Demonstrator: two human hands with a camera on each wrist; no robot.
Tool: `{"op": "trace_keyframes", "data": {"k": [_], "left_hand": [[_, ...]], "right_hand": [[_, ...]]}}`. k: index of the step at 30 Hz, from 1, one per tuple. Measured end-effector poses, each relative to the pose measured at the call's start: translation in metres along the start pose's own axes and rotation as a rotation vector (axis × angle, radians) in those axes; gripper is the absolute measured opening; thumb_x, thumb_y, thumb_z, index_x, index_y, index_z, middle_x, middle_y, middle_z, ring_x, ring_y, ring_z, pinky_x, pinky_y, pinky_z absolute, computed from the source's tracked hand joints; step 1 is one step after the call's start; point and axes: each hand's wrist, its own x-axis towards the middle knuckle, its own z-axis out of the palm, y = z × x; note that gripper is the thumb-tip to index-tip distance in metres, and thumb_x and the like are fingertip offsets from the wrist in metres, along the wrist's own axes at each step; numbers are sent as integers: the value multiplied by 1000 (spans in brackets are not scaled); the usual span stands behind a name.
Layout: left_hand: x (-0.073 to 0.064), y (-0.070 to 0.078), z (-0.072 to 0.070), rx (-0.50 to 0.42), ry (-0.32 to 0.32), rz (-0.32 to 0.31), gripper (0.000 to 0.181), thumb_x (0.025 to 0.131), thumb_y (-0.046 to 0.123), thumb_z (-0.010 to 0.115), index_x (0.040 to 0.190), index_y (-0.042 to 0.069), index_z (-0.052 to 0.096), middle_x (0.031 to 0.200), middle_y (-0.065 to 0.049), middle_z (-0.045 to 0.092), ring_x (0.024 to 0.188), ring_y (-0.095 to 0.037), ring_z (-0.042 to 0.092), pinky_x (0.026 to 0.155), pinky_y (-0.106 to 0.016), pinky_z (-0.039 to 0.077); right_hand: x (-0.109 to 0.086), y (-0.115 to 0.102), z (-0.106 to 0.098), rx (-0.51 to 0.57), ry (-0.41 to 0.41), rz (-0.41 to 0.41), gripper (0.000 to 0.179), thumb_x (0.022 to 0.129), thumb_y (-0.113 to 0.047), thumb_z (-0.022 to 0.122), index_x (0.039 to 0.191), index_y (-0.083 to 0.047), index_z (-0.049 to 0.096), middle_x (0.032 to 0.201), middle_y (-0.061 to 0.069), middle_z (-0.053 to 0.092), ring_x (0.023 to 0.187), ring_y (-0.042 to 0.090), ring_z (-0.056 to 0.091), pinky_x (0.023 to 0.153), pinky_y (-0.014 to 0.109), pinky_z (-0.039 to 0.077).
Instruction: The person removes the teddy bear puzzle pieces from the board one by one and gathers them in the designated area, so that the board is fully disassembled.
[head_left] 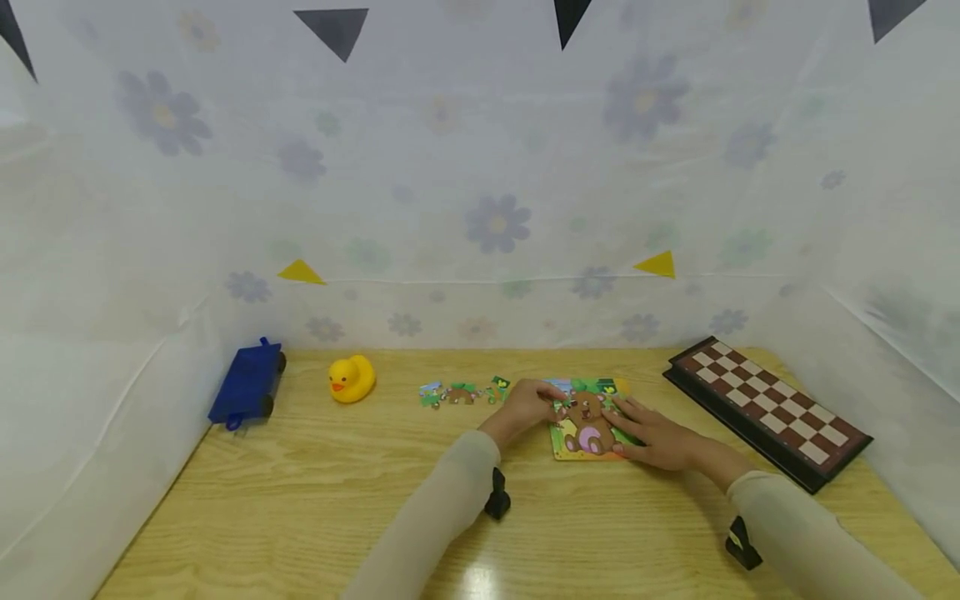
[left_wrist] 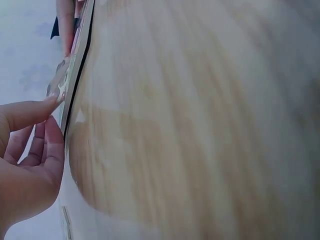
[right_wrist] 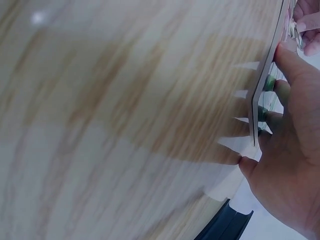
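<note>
Seemingly pinching a small, thin, printed puzzle piece (left_wrist: pixel 57 82) between thumb and curled fingers of the left hand (head_left: pixel 525 408), at the upper-left part of a flat, rectangular, colourful puzzle board with a brown cartoon bear (head_left: pixel 588 429). Resting the right hand (head_left: pixel 660 437) spread over the board's right side, fingers apart and fairly straight, pinching nothing. Board lying flat on a light wood-grain table (head_left: pixel 315 517), right of centre. Cannot tell the picture on the pinched piece, or whether seated in its gap. Likely step: fitting that piece. For a good fit, match printed colours and tab shapes first, lower level rather than tilted, then press down evenly with a fingertip. Brace the board with the right hand, lightly, to stop sliding; avoid nudging neighbouring pieces. On resistance, better to turn slightly and retry than force, given a likely risk of bending thin edges. Best to lift the left fingers for a check of flushness before reaching for the loose green-and-brown puzzle pieces (head_left: pixel 461 393), lying left of the board, beyond the left wrist. Well apart: yellow rubber duck (head_left: pixel 352 379), blue toy cart (head_left: pixel 249 383), brown-and-white chequered board (head_left: pixel 772 400). No need to touch.
</note>
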Motion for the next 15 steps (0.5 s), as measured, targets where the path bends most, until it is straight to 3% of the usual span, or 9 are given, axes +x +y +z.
{"op": "trace_keyframes", "data": {"k": [6,15], "left_hand": [[0,0,-2,-190,28,-40,21,81,-10,64,95,3,72,94,-6,66,76,-14,61,66,-28,55],[-2,-5,-5,-376,39,-92,17,83,-4,68,101,-2,71,97,-8,68,83,-16,66,77,-29,57]], "right_hand": [[0,2,1,0,8,-7,68,97,-45,48,148,-4,28,153,26,14,137,52,8,102,73,13],[0,3,1,5,5,-5,68,97,-45,48,149,-5,28,153,26,14,137,51,8,102,73,13]]}}
